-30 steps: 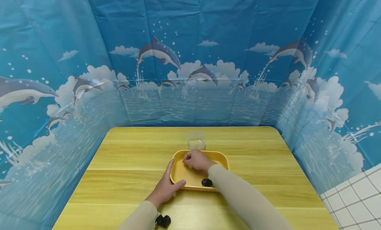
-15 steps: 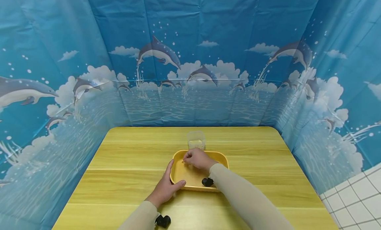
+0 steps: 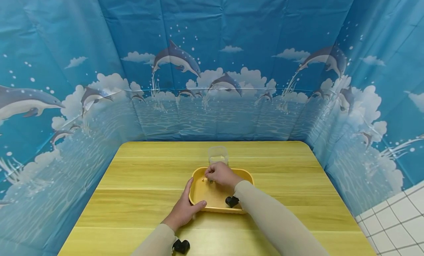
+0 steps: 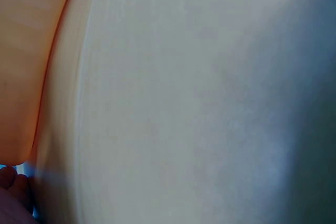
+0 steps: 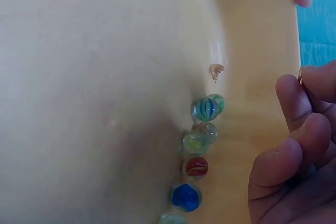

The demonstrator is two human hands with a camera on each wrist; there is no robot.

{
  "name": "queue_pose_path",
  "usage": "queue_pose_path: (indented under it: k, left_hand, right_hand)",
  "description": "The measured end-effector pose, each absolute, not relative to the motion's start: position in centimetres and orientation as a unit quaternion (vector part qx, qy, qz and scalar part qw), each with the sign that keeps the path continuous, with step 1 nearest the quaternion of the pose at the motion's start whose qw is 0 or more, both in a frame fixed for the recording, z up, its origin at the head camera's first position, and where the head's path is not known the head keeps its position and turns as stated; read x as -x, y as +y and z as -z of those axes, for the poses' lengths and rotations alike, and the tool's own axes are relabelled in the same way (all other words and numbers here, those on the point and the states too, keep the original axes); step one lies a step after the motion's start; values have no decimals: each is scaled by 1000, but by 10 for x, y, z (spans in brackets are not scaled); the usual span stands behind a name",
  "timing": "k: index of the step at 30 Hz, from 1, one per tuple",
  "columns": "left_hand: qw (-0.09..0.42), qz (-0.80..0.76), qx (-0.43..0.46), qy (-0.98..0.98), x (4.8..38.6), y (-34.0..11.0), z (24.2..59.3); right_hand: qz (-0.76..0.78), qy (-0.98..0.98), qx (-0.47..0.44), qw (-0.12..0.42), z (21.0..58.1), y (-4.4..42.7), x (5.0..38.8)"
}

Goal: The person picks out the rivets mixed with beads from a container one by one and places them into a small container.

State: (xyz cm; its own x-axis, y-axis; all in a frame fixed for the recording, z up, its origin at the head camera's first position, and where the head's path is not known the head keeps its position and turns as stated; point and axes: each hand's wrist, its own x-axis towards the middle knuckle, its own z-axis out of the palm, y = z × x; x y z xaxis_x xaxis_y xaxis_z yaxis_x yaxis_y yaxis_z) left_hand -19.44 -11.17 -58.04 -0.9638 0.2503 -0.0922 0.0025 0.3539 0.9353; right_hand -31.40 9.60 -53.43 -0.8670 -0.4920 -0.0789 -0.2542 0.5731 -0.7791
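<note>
A yellow plastic tray [image 3: 202, 200] stands on the table. My left hand [image 3: 185, 206] grips its near left corner, thumb over the front rim and fingers along the left side. Over the tray's far left part, my right hand [image 3: 222, 174] pinches a tiny gold-coloured piece [image 5: 300, 75] between thumb and forefinger. Only its thin edge shows; it looks like a thumbtack. A similar gold thumbtack [image 5: 216, 71] lies in the tray near the far wall. Beside it runs a row of several glass marbles, among them a red marble [image 5: 196, 167] and a blue marble [image 5: 186, 197].
Just behind the tray is a small clear plastic box [image 3: 218, 154] with its lid raised, partly hidden by my right hand. The wooden table [image 3: 149, 175] extends around the tray. A blue dolphin-print curtain [image 3: 218, 116] hangs along the back and sides.
My right hand has risen slightly back and to the right from the tray's far left corner. The gold thumbtack and some marbles there now show. My left hand has stayed put.
</note>
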Motion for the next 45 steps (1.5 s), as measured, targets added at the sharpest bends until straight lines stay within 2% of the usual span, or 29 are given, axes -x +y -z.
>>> queue_pose_path:
  k: [45]
  left_hand:
    - [113,-585,-72,800,195,-112,581]
  right_hand:
    - [454,873,151,97,501,119,331]
